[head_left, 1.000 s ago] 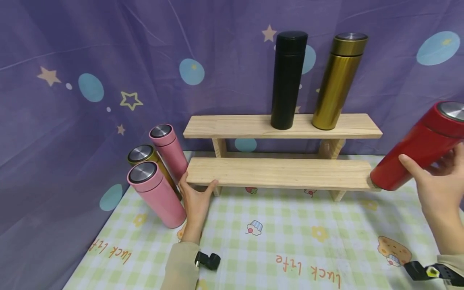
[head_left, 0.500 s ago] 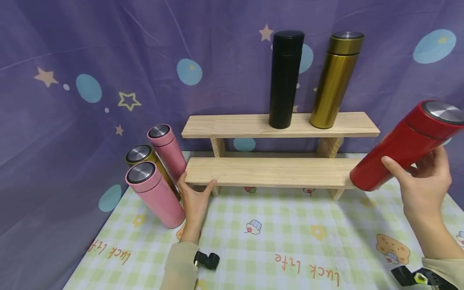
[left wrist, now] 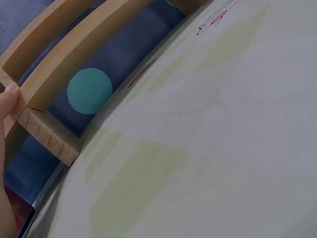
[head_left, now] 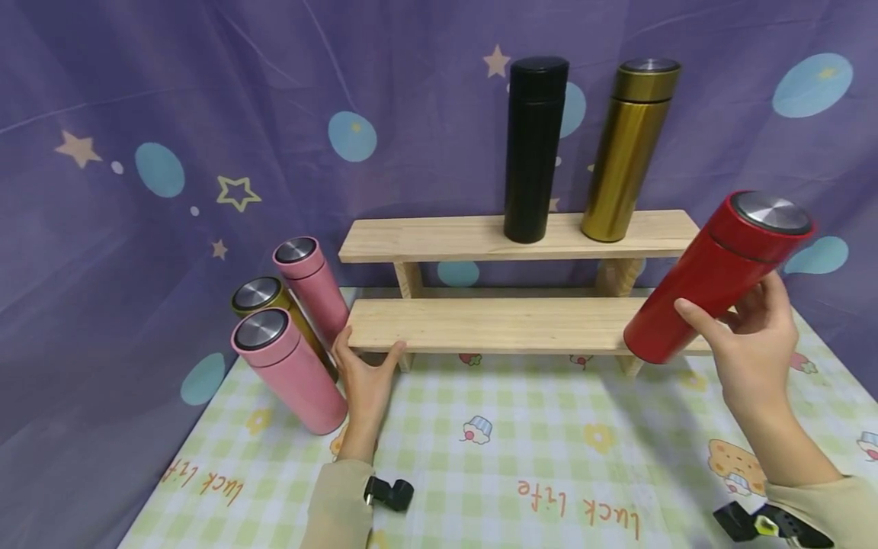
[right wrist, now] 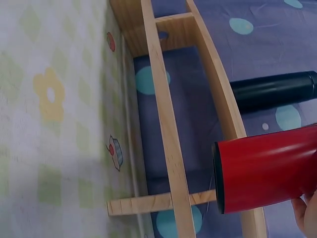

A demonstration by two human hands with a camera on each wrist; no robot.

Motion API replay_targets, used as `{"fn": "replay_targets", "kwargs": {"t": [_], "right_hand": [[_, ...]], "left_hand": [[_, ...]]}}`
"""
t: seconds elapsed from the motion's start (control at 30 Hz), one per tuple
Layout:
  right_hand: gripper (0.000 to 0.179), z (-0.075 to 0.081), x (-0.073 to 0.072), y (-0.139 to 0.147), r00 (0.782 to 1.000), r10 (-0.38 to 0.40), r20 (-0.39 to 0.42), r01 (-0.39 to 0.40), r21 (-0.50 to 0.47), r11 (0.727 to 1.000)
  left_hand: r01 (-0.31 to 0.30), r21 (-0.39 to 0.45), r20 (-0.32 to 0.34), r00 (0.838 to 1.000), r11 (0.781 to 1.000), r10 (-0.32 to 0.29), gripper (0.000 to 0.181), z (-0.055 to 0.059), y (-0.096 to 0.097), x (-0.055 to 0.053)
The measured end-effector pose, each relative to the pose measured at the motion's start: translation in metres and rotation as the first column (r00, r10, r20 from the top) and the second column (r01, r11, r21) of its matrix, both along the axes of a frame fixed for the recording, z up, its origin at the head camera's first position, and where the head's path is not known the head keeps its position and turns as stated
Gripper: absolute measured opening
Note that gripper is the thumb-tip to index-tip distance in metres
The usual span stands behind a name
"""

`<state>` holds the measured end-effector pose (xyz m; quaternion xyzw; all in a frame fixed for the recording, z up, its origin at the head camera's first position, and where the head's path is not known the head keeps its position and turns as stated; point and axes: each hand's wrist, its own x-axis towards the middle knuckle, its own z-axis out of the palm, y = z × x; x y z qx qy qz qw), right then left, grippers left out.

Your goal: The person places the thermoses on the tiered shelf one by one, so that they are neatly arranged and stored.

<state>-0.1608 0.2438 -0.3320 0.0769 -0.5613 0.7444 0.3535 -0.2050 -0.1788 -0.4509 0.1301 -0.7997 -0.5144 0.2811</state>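
Note:
My right hand [head_left: 757, 358] grips a red thermos [head_left: 706, 282] with a silver lid, tilted with its top toward the right. The thermos's base is in front of the right part of the lower board, apparently above the table; its dark bottom rim shows in the right wrist view. With thumb and fingers, my left hand [head_left: 368, 381] holds the left front corner of the two-tier wooden shelf [head_left: 494, 324]. On the upper board stand a black thermos [head_left: 535, 152] and a gold thermos [head_left: 629, 152].
Left of the shelf, beside my left hand, stand a near pink thermos [head_left: 291, 374], a far pink thermos [head_left: 315, 286] and a gold-sided thermos [head_left: 257, 293] partly hidden between them. A checked cloth [head_left: 535, 450] covers the table; a purple curtain [head_left: 411, 61] hangs behind.
My right hand has carried the red thermos leftward, from beyond the shelf's right end to in front of its lower board. The left hand stays at the shelf corner; the view shifts slightly.

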Motion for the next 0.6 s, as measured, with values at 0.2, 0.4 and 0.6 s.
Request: {"fn": "replay_targets", "kwargs": {"t": [0.2,0.4,0.6], "right_hand": [[0.072,-0.002,-0.002,-0.011,0.999,-0.009,0.032,0.008,0.032,0.999],[0.070,-0.002,-0.007,-0.024,0.999,0.001,0.051,-0.003,0.046,0.999],[0.069,0.001,-0.012,-0.037,0.998,0.016,0.068,-0.020,0.059,0.998]], "left_hand": [[-0.003,-0.042,-0.046,0.999,0.999,0.001,0.080,-0.001,0.000,-0.001],[-0.003,-0.054,-0.052,0.999,0.999,0.000,0.073,-0.002,-0.003,-0.001],[0.006,-0.045,-0.041,0.999,0.999,-0.008,0.068,-0.002,-0.005,-0.001]]}}
